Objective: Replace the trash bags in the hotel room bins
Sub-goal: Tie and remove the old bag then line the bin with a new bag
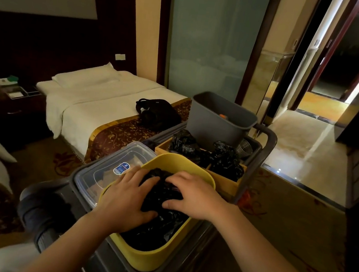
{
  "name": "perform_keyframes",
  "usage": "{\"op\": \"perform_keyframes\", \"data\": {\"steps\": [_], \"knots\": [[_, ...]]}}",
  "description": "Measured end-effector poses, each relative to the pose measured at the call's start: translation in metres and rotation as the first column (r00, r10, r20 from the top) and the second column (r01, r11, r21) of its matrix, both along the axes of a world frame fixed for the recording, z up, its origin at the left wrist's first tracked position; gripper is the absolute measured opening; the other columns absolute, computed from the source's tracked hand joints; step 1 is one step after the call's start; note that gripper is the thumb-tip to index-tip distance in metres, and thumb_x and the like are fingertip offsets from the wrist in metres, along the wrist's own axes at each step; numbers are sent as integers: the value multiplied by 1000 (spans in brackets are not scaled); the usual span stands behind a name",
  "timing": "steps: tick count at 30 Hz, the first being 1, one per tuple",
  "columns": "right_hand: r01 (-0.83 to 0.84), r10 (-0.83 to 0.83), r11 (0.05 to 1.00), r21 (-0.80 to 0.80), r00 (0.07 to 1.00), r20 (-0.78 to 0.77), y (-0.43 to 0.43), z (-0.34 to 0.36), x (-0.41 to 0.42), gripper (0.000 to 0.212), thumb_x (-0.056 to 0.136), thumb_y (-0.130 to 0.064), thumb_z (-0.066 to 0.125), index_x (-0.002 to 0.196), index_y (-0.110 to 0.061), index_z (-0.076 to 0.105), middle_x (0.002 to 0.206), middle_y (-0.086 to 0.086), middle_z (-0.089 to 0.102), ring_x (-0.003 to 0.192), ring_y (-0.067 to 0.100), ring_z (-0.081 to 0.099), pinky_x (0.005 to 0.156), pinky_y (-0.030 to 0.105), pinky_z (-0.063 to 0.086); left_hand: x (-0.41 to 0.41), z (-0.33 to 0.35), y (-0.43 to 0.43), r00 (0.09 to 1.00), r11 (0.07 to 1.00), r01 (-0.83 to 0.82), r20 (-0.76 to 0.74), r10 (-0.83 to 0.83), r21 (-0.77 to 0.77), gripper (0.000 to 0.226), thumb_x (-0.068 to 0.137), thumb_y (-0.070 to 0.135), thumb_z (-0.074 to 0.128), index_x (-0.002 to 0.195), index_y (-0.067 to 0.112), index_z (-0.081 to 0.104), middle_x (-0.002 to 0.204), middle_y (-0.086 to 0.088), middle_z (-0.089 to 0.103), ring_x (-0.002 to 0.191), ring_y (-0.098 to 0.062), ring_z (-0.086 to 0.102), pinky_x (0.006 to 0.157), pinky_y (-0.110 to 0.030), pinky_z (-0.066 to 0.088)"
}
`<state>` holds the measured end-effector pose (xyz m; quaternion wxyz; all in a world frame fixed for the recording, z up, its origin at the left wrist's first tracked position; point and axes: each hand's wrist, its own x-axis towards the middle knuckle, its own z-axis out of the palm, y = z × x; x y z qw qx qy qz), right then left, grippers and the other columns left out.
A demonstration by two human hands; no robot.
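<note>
A yellow bin (153, 261) stands on the near end of a grey cart (269, 138). A crumpled black trash bag (158, 222) fills the bin. My left hand (124, 199) and my right hand (191, 194) both grip a bunched part of that bag at the bin's mouth, with fingers curled into the plastic. A grey bin (214, 122) stands upright at the cart's far end, with something orange inside. Between the two bins, a wooden tray (225, 183) holds more black bags (225, 160).
A clear lidded plastic box (110, 168) sits left of the yellow bin. Two beds (100, 107) lie to the left, the far one with a black backpack (156, 112) on it. A frosted glass wall and an open doorway (333, 71) stand beyond the cart.
</note>
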<state>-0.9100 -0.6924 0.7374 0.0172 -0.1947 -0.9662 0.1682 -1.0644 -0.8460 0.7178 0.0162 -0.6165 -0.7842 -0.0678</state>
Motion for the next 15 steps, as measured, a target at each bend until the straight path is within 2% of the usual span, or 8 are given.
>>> {"op": "perform_keyframes", "data": {"steps": [2,6,10,15], "knots": [[11,-10,999,34,1000,-25,2,-1,5,76,85,-63,61,149,-31,37,144,-7,44,130,16,44,99,39,49,4,-1,0,1000,999,-25,-16,26,26,94,74,79,38,154,34,22,163,-2,19,153,-31,7,121,-53,9],[22,-19,996,84,999,-36,3,-1,11,74,89,-64,56,151,-30,34,147,-6,42,134,19,41,101,40,47,11,-1,1,991,991,-133,-19,133,-25,94,74,84,29,155,37,16,165,-4,10,153,-33,0,119,-60,1],[9,-4,995,101,999,-45,6,1,15,69,91,-62,53,149,-29,38,145,-4,45,133,21,43,102,41,47,19,-2,4,970,969,-240,-43,238,-61,97,71,87,15,155,40,11,166,-4,5,153,-34,-2,119,-63,3],[-35,42,993,108,997,-65,17,1,21,64,93,-60,53,147,-28,41,141,-4,48,129,21,46,98,40,48,34,-1,10,926,923,-378,-15,378,-72,108,63,96,2,154,40,12,166,-6,9,152,-35,2,119,-64,7]]}}
